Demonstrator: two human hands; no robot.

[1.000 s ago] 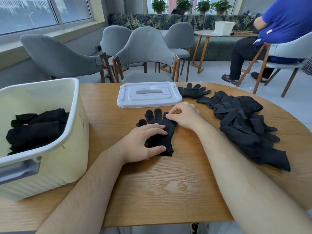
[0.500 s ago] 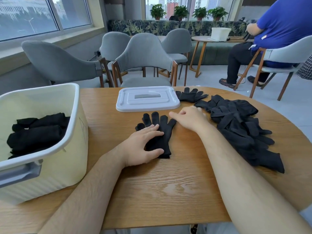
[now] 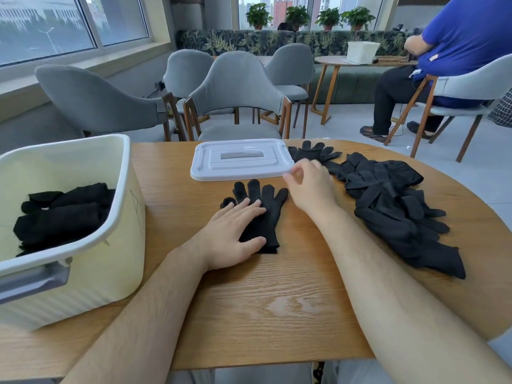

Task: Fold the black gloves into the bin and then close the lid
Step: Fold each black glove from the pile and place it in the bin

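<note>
- A round worktop of light wood grain [image 3: 277, 300] is seen closest, with two bare forearms stretched across it.
- The left hand [image 3: 230, 234] is laid flat, fingers straight and slightly spread, pressing on the cuff half of a black knitted glove [image 3: 266, 214]; nothing is grasped by it.
- This glove is spread flat at the middle of the worktop, its fingers pointing away from the person.
- A cream plastic bin with a grey handle [image 3: 110, 273] is stood at the left edge; folded black gloves [image 3: 61, 214] are stacked inside it.
- The right hand [image 3: 310, 184] is held just past the flat glove's fingertips, blurred, fingers loosely curled; nothing is seen held in it.
- A loose pile of black gloves [image 3: 393, 206] is heaped to the right.
- A white rectangular plastic lid [image 3: 241, 159] is laid flat beyond the glove, apart from the bin.
- One more black glove [image 3: 313, 152] is spread just right of the lid.
- Grey upholstered chairs [image 3: 238, 84] and a seated person in a blue shirt [image 3: 457, 42] are seen farthest.
</note>
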